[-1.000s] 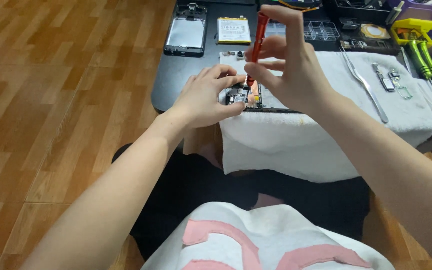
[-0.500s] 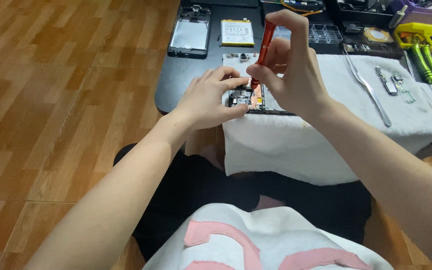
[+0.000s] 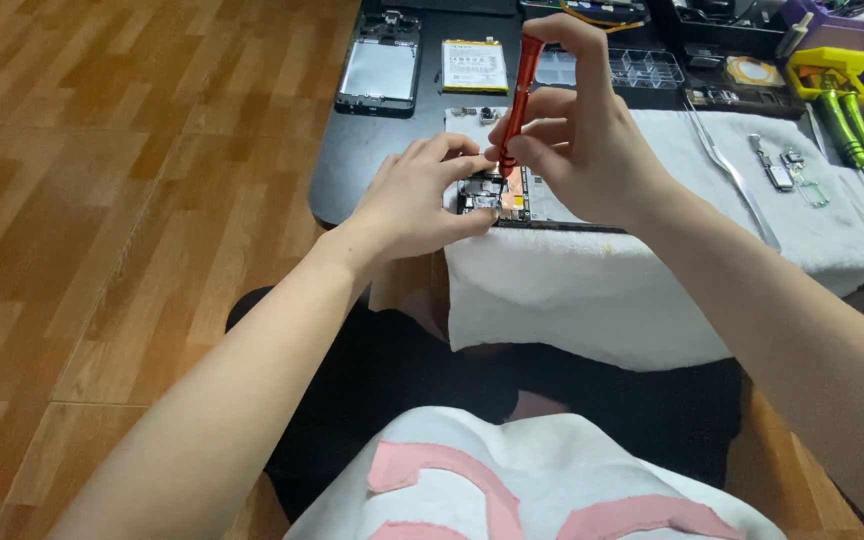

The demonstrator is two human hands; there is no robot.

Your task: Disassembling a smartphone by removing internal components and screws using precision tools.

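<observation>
An opened phone (image 3: 497, 196) lies on a white towel (image 3: 592, 290) at the near edge of a low black table (image 3: 352, 160). My left hand (image 3: 422, 195) grips the phone's left end, fingers curled over its exposed circuit board. My right hand (image 3: 577, 125) holds a red screwdriver (image 3: 514, 95) nearly upright, its tip down on the board by the left fingertips. Most of the phone's body is hidden behind my right hand.
A phone rear frame (image 3: 380, 72) and a flat battery (image 3: 475, 66) lie at the table's back left. Metal tweezers (image 3: 732, 175), small metal parts (image 3: 782, 170), green-handled tools (image 3: 847, 125) and a clear parts tray (image 3: 642, 68) sit to the right. Wooden floor lies on the left.
The view has shifted slightly. Both hands stay on the phone, with the screwdriver still upright on the board.
</observation>
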